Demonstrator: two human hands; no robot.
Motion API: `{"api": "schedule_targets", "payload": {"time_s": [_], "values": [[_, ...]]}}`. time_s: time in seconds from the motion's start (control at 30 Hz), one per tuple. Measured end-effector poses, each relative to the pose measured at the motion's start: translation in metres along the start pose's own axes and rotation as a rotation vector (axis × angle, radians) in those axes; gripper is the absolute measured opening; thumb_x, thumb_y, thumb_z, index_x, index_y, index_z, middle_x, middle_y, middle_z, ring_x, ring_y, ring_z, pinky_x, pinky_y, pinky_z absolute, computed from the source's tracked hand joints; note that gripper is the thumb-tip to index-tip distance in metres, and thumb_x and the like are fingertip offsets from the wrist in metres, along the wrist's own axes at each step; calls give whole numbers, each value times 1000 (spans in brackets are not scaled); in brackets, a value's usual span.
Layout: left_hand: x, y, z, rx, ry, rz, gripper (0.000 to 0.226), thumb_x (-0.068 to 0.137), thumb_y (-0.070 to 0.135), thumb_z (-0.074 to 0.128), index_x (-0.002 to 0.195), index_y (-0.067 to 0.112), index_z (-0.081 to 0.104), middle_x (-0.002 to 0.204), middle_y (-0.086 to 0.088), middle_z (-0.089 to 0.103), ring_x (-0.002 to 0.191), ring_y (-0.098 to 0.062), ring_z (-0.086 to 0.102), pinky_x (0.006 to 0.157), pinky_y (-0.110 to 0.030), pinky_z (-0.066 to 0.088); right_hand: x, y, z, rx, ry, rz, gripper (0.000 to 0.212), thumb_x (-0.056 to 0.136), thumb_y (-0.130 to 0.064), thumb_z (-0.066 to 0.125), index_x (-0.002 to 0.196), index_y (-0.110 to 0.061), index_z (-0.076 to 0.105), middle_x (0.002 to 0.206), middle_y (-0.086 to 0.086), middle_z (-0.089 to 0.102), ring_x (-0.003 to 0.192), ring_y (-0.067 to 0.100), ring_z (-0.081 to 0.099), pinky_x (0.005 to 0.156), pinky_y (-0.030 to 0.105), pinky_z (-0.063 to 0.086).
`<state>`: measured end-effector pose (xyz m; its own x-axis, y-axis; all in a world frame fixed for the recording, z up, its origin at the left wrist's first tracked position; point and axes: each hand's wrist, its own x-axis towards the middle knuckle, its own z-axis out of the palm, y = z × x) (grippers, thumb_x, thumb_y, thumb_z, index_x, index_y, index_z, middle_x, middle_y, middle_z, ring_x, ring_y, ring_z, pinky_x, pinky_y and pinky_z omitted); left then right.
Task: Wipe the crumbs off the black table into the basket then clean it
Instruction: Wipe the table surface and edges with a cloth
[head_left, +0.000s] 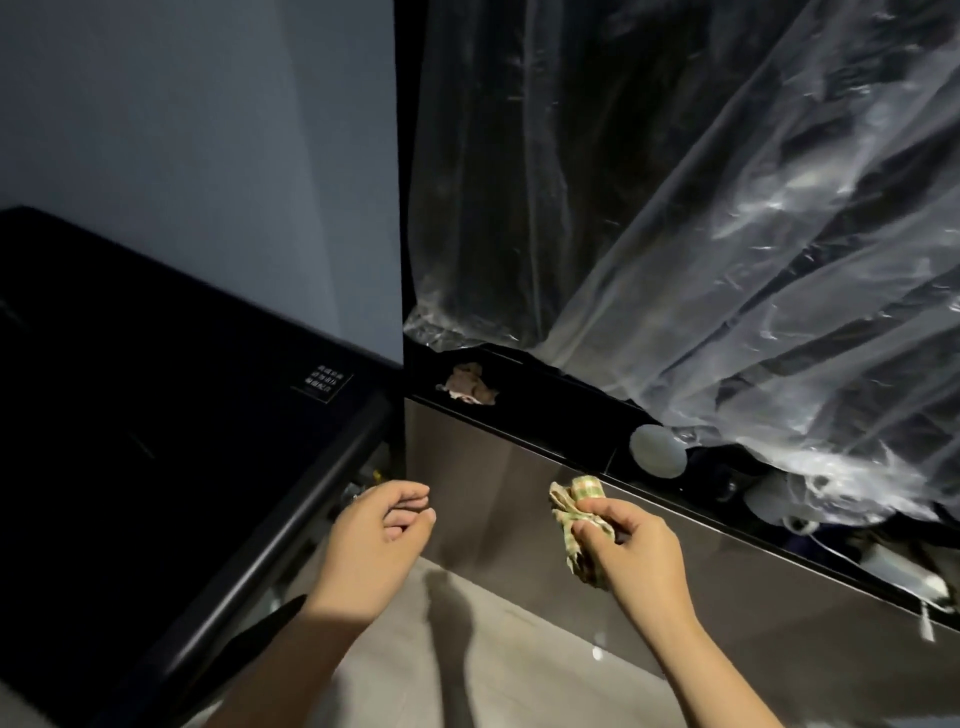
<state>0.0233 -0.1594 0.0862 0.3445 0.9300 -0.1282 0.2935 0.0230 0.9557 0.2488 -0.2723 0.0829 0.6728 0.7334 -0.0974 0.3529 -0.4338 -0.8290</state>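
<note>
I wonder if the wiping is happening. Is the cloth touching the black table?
Apart. The head view shows the cloth bunched in the right hand, well to the right of the black table, with the left hand between them.

A dim indoor room, its exact kind unclear. A plain grey wall fills the upper left above a glossy black table. Pale floor tiles show at the bottom, and clear plastic sheeting drapes dark furniture at upper right.

black table: label sticker | dark ledge: crumpled brownish wad
</note>
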Motion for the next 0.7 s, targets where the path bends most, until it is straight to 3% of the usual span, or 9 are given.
{"api": "schedule_targets", "payload": {"time_s": [0.13, 0.27, 0.43, 0.6, 0.7], "values": [[25, -5, 2, 37, 11, -5, 24, 84, 5, 67, 92, 27, 65, 96, 1, 69, 89, -8, 66, 79, -18, 52, 38, 6, 18, -158, 3, -29, 24, 84, -14, 66, 100, -32, 72, 86, -13, 71, 79, 2, 65, 72, 23, 50], [41, -2, 5, 60, 50, 6, 21, 82, 5, 67, 92, 24, 68, 92, 1, 69, 83, -5, 65, 80, -22, 53, 76, 7, 33, -302, -19, -108, 25, 85, -9, 65, 105, -22, 72, 84, -10, 68, 76, 8, 62, 70, 27, 48], [58, -3, 5, 194, 73, -13, 20, 82, 13, 63, 93, 29, 66, 82, 11, 66, 77, 2, 62, 73, -9, 46, 130, 17, 53, -363, -87, -149, 26, 84, -7, 65, 107, -16, 72, 102, 1, 71, 92, 19, 65, 74, 21, 40], [63, -15, 6, 168, 91, -87, 23, 84, 15, 66, 92, 36, 62, 96, 13, 65, 86, 3, 61, 80, -16, 49, 167, 32, 73, -398, -117, -175, 28, 86, -8, 64, 113, -15, 69, 97, 6, 73, 91, 24, 67, 74, 22, 42], [69, -22, 8, 194, 81, -141, 23, 84, 13, 65, 99, 30, 65, 97, 13, 65, 88, -1, 62, 84, -27, 51, 181, 41, 81, -438, -153, -186, 30, 88, -14, 64, 117, -14, 65, 99, 10, 72, 95, 30, 66, 83, 30, 49]]}}
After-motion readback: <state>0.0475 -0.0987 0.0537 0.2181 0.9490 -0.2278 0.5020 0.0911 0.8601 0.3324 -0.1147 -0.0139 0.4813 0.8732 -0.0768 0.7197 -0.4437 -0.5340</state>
